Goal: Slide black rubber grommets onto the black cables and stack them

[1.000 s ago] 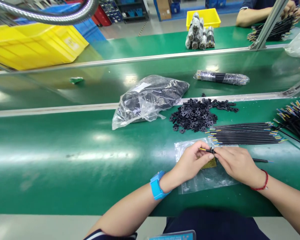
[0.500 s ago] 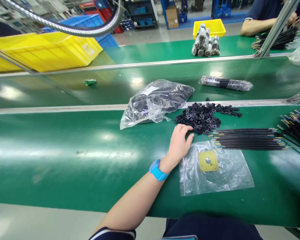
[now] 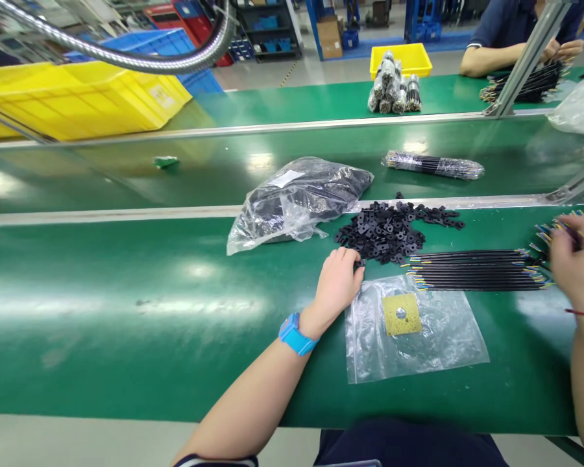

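My left hand [image 3: 339, 280] rests on the green table at the near edge of a pile of small black plastic clips [image 3: 382, 230]. Its thumb and fingertips pinch one small black clip [image 3: 359, 263]. At the right edge, my right hand [image 3: 583, 259] has its fingers curled over black cables [image 3: 540, 250] with coloured wire ends; the fingers partly hide what they grip. Between the hands, a row of black cables [image 3: 472, 271] lies side by side. Nearer to me is a flat clear plastic bag [image 3: 448, 344] with a yellow square piece [image 3: 392, 316] that has a round hole.
Behind the clips lie a filled plastic bag [image 3: 306, 194] and a wrapped cable bundle [image 3: 433, 165]. A metal rail [image 3: 185, 213] crosses the table. Farther back are yellow bins [image 3: 102, 97], stacked wrapped bundles [image 3: 389, 84] and a co-worker's hands [image 3: 559, 50] with cables.
My right hand has come into view over the cables at the right. My left hand has drawn slightly back from the pile, with a clip between its fingertips. The view has shifted a little.
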Action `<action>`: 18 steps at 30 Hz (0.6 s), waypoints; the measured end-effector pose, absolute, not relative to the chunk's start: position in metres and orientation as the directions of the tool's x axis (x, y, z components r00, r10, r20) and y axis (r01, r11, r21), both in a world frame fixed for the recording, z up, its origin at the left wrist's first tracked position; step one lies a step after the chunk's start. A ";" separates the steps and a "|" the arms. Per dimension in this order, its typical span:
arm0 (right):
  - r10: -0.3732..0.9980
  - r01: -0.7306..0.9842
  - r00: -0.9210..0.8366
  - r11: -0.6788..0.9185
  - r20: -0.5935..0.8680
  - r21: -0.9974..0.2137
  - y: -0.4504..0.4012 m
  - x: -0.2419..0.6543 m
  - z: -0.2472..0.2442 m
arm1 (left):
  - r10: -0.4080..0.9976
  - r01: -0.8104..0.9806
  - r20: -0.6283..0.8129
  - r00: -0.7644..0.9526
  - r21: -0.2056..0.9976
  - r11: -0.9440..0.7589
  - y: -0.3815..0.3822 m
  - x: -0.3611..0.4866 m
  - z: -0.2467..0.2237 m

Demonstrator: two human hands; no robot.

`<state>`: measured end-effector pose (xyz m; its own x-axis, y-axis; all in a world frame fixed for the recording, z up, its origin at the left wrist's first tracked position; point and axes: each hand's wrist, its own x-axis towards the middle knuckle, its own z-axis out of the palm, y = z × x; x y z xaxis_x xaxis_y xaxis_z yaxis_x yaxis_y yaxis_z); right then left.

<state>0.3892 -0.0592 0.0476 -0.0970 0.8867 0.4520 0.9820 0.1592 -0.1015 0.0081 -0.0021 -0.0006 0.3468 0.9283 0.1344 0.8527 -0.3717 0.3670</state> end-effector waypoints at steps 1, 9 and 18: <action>0.878 0.982 -0.108 0.169 0.466 -0.089 -0.059 0.368 0.045 | 0.925 0.830 0.134 0.355 0.411 -0.378 -0.003 0.009 0.000; 0.821 0.820 -0.567 0.570 0.061 -0.047 -0.063 0.291 0.023 | 0.872 0.712 0.093 0.480 0.540 -0.449 -0.008 0.010 -0.001; 0.818 0.813 -0.572 0.556 0.063 0.171 -0.069 0.285 0.026 | 0.738 0.715 0.037 0.674 0.217 -0.664 -0.019 0.013 0.010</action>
<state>0.2852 -0.0685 0.0256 -0.5723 0.8176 0.0627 0.8133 0.5562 0.1709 0.0132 -0.0194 0.0101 0.6739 0.7379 0.0372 0.7152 -0.6642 0.2174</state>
